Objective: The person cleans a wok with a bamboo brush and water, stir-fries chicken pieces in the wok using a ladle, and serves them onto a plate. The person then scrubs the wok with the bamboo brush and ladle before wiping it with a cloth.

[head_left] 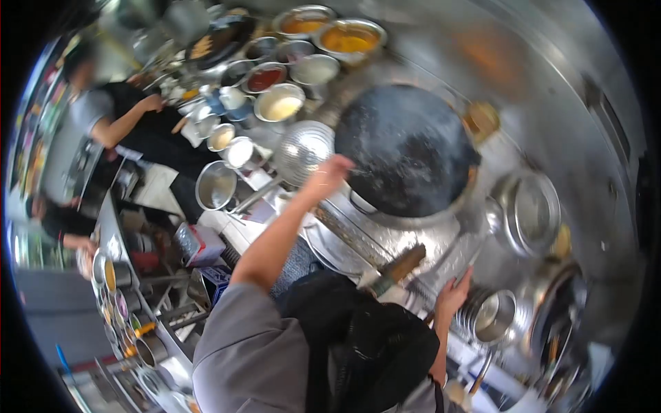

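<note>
A large black wok sits on the stove, with smoke or steam over its dark inside. My left hand is stretched out at the wok's near left edge, its fingers drawn together; blur hides whether anything is between them. Beside that hand lies a perforated metal strainer, its handle slanting down to the left. My right hand is closed round the handle of a metal ladle, whose bowl is off to the right of the wok.
Sauce bowls and tubs crowd the upper left, with two orange-filled bowls behind. Stacked metal pans stand right, above a metal pot. A wooden-handled tool lies before me. A co-worker stands left.
</note>
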Demonstrator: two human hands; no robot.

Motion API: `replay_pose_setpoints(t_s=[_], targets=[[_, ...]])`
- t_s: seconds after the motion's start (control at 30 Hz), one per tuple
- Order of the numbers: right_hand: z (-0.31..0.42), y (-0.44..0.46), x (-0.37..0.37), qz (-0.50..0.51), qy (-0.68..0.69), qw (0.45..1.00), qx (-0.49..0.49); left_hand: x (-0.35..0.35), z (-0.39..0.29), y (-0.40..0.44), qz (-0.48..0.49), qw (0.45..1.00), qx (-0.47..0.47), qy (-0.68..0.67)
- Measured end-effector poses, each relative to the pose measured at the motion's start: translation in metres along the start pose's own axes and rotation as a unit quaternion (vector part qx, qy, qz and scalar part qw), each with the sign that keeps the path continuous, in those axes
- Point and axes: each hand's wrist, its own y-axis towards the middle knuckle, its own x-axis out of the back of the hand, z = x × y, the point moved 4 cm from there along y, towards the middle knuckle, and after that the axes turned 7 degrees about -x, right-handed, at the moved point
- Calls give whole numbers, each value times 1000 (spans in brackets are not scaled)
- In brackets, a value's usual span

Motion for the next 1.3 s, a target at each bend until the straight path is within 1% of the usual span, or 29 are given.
replay_pose_setpoints(t_s=[0.03, 0.07, 0.13, 0.2, 0.23, 0.27, 0.3, 0.33, 0.43, 0.47, 0.53, 0.67, 0.73, 0.77, 0.8, 0.83, 0.87, 0.93, 0.97, 1.0, 1.03, 1.07, 1.1, 1.13, 1.17, 1.2, 1.23, 1.27, 1.3], targets=[[-13, -10, -7, -12, -26, 1000, 4, 24, -4, -23, -55, 994, 39, 81], [-21, -18, -10, -22, -49, 998, 14, 44, 39, -48, -132, 986, -7, 98], [-30, -31, -15, 67, -103, 986, -115, 76, 59, -95, -180, 978, 68, 83], [-40, -42, -21, 21, -100, 990, -99, 94, 82, -131, -204, 964, 108, 135], [-40, -42, -23, 26, -101, 989, -104, 96, 86, -138, -201, 965, 106, 130], [-38, -44, -23, 32, -102, 988, -109, 99, 93, -146, -176, 958, 119, 194], [-39, -42, -26, 72, -106, 978, -166, 100, 99, -155, -151, 946, 131, 256], [-35, -40, -26, 68, -108, 978, -167, 99, 107, -159, -150, 947, 129, 253], [-15, -37, -35, 86, -220, 970, -62, 82, 170, -173, -178, 928, 57, 322], [-3, -37, -40, 83, -221, 970, -62, 82, 167, -173, -179, 929, 55, 319], [38, -46, -58, 143, -80, 986, -31, 72, 171, -175, -122, 953, 255, 106], [97, -85, -86, 202, -54, 975, -71, 64, 181, -180, -115, 969, 213, 57], [92, -90, -98, 224, -54, 966, -115, 68, 157, -179, -85, 969, 194, 125], [83, -90, -96, 132, -59, 987, -69, 64, 167, -179, -111, 972, 143, 149], [68, -83, -98, 121, -59, 988, -73, 65, 168, -176, -108, 975, 132, 144], [40, -79, -105, 235, 83, 938, -242, 64, 169, -173, -97, 977, 158, 104], [22, -76, -106, 334, 225, 829, -388, 63, 168, -169, -88, 977, 183, 63], [11, -54, -73, 370, 363, 710, -477, 67, 154, -170, -113, 971, 205, -50], [15, -38, -46, 316, 397, 735, -449, 62, 157, -172, -138, 949, 186, -213], [35, -26, -12, 262, 428, 755, -422, 59, 159, -172, -156, 902, 164, -368], [70, -12, 36, 223, 357, 834, -358, 63, 154, -170, -153, 903, 162, -367], [95, 5, 74, 135, 282, 932, -186, 67, 139, -171, -149, 867, 161, -447], [119, 15, 103, 82, 285, 947, -123, 68, 130, -172, -146, 824, 160, -523], [144, 24, 132, 27, 281, 958, -59, 67, 127, -171, -152, 825, 160, -520], [167, 26, 158, -16, 208, 978, -25, 66, 125, -165, -145, 826, 176, -516], [153, 33, 167, -109, 119, 987, 18, 65, 124, -162, -145, 825, 190, -512], [180, 22, 172, -142, 125, 981, 46, 64, 122, -158, -134, 830, 180, -511], [174, 14, 162, -209, 68, 974, 62, 62, 120, -152, -126, 834, 170, -510], [180, -5, 143, -225, 109, 968, 28, 58, 121, -149, -127, 830, 173, -514]])
